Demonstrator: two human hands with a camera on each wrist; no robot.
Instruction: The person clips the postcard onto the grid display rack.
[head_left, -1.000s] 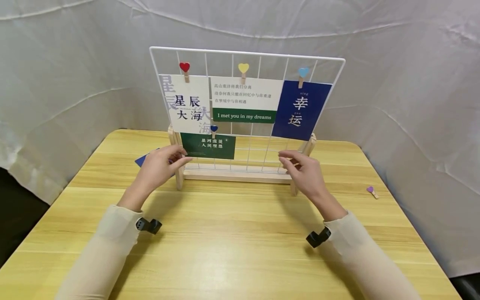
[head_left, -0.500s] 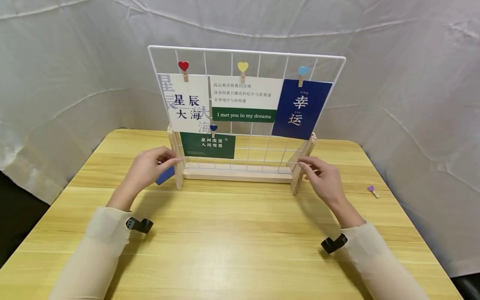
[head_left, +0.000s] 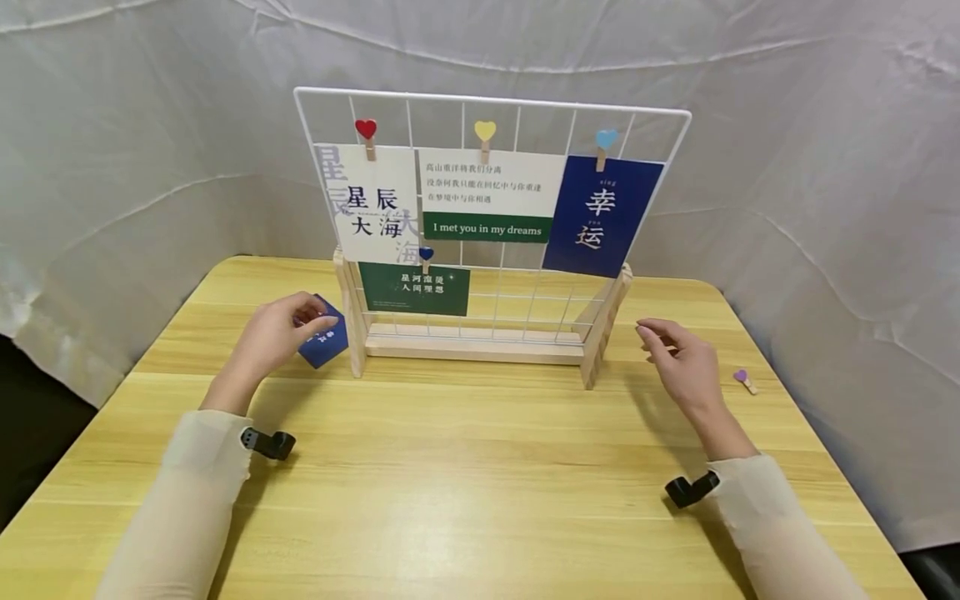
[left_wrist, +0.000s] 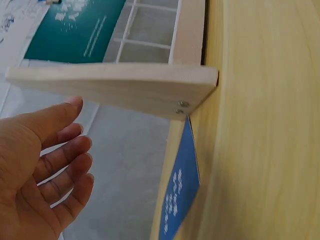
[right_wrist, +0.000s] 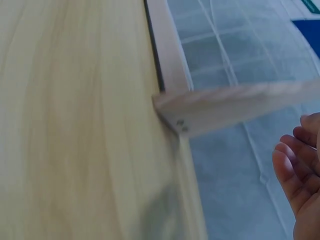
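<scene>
My left hand (head_left: 279, 333) hovers with loosely bent fingers above a blue card (head_left: 324, 350) lying left of the stand; in the left wrist view nothing sits between its fingers, and the blue card (left_wrist: 181, 180) lies apart from them. My right hand (head_left: 682, 362) is in the air, holding nothing, between the stand's right leg and a purple heart clothespin (head_left: 744, 382) on the table. A white wire grid (head_left: 517, 304) stands tilted in a wooden base (head_left: 472, 350). The green card (head_left: 416, 292) hangs on it from a dark blue heart clothespin (head_left: 426, 257).
Along the grid's upper part hang a white card (head_left: 375, 242) under a red heart clothespin (head_left: 367, 133), a white and green card (head_left: 487, 227) under a yellow one, and a dark blue card (head_left: 600, 258) under a light blue one. Pale cloth (head_left: 825, 208) surrounds the wooden table (head_left: 465, 483).
Both hands have drawn outward from the grid, the left toward the blue card, the right past the stand's right leg toward the purple clothespin. The grid and its cards stay in place.
</scene>
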